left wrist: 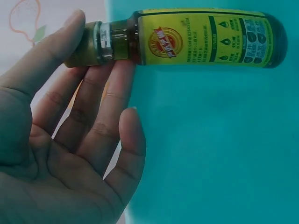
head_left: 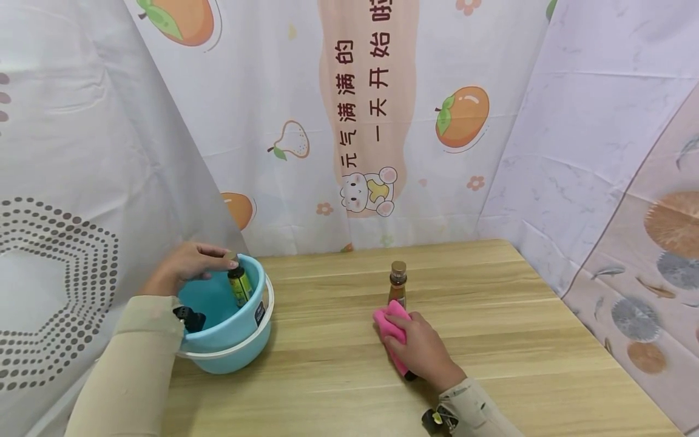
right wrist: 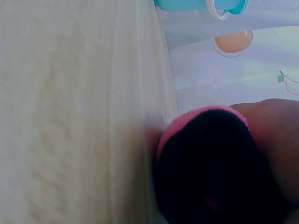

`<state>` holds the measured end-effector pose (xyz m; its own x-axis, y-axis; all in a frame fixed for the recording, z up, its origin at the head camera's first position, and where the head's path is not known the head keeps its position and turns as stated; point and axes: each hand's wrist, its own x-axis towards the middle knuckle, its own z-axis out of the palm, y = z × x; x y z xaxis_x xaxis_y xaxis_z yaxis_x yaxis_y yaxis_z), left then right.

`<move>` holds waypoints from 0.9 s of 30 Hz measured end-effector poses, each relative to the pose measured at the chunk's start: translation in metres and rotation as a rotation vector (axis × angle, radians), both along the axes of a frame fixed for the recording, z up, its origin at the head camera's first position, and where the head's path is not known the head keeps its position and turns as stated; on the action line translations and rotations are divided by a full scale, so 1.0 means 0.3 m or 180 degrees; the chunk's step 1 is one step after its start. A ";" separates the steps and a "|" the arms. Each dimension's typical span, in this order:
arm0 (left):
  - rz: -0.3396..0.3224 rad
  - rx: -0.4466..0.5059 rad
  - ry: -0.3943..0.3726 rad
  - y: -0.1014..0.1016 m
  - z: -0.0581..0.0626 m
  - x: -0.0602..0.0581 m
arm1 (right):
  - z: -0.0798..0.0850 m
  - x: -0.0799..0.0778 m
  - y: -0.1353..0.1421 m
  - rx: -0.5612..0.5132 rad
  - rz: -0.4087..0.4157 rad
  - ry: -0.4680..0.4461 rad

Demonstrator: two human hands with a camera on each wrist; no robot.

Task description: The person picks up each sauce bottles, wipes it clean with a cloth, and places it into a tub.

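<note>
My left hand [head_left: 191, 266] is over the light-blue bucket [head_left: 218, 337], pinching a small bottle [head_left: 240, 286] by its gold cap between thumb and fingers. The bottle has a yellow-green label and hangs inside the bucket, slightly tilted. In the left wrist view the bottle's label [left wrist: 201, 39] faces the camera, and the little finger stays off it. My right hand [head_left: 423, 346] grips a bunched pink fuzzy cloth [head_left: 392, 321] on the table. Its black side [right wrist: 219, 163] fills the lower part of the right wrist view. Just behind the cloth stands a second brown bottle [head_left: 397, 285], its lower part hidden.
The wooden table [head_left: 322, 364] runs back to a printed curtain [head_left: 295, 200]. A white handle [head_left: 271, 303] loops round the bucket's side. Curtains also hang at the left and right of the table.
</note>
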<state>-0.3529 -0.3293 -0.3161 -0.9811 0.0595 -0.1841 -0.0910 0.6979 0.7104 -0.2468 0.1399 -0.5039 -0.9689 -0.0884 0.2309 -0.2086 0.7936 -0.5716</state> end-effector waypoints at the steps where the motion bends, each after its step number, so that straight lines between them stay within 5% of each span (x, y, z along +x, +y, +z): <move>1: -0.0022 -0.0010 -0.0023 0.000 -0.003 -0.001 | -0.001 0.000 0.000 0.0002 0.0003 -0.0003; 27: -0.0112 -0.0360 -0.0330 0.024 -0.049 -0.025 | 0.002 0.001 0.005 0.0032 0.0021 -0.0046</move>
